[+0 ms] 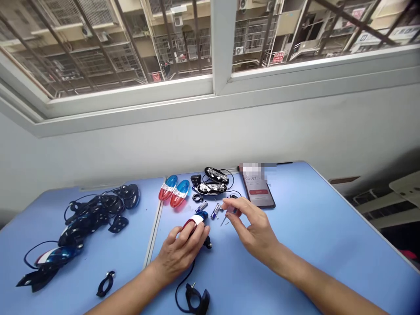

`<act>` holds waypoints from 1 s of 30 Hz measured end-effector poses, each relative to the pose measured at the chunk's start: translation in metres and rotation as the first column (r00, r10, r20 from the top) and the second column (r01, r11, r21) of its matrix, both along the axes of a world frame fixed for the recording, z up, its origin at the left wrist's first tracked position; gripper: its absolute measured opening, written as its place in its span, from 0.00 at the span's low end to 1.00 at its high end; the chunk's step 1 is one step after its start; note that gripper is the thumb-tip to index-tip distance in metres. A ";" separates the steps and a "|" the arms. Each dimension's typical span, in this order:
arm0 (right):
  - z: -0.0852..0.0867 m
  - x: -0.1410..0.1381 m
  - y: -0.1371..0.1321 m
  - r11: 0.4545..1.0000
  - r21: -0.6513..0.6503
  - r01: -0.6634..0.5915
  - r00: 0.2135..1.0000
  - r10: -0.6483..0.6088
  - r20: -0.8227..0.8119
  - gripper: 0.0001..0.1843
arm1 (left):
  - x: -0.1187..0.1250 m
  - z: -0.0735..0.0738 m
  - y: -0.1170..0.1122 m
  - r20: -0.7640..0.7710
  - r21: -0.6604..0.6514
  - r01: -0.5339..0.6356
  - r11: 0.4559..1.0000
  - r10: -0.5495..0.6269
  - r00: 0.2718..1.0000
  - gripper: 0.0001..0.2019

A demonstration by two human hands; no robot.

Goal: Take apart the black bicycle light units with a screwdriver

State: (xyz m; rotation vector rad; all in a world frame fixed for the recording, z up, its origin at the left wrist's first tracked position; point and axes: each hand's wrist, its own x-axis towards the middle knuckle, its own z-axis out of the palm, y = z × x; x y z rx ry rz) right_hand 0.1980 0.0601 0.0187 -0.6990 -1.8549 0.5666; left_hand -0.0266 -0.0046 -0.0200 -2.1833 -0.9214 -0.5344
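Note:
My left hand (183, 247) is wrapped over a small red, white and blue light unit (197, 218) on the blue table (295, 227), holding it down. A black cable runs from it to a black clamp (197, 299) near the front edge. My right hand (252, 227) hovers just to the right, fingers pinched over small screws (224, 221) and a little screwdriver (215, 211); what the fingertips hold is too small to make out.
Two red and blue lens covers (174, 191) and two black circuit housings (213, 181) lie behind my hands. A phone (259, 190) showing a timer lies to the right. A heap of black wired units (88, 216) and a loose black ring clamp (105, 283) sit on the left.

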 end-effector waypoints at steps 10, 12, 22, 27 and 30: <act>0.002 0.000 -0.002 0.991 0.126 0.037 0.999 -0.032 -0.039 0.16 | -0.005 0.015 -0.003 -0.187 0.063 -0.015 0.998 0.027 0.982 0.18; 0.004 0.000 -0.003 0.989 0.140 0.050 0.998 -0.043 -0.053 0.15 | -0.005 0.018 -0.004 -0.186 0.069 0.001 0.998 0.012 0.982 0.17; 0.010 0.000 -0.006 0.989 0.130 0.074 0.996 -0.068 -0.049 0.14 | -0.005 0.024 -0.002 -0.135 0.142 -0.034 0.989 0.053 0.989 0.15; 0.009 0.000 -0.006 0.992 0.103 0.074 0.996 -0.069 -0.048 0.14 | -0.010 0.022 0.004 -0.175 0.136 -0.023 0.990 0.047 0.983 0.14; 0.008 -0.001 -0.005 0.994 0.089 0.068 0.997 -0.064 -0.040 0.14 | -0.009 0.023 0.005 -0.125 0.162 -0.047 0.986 0.067 0.990 0.13</act>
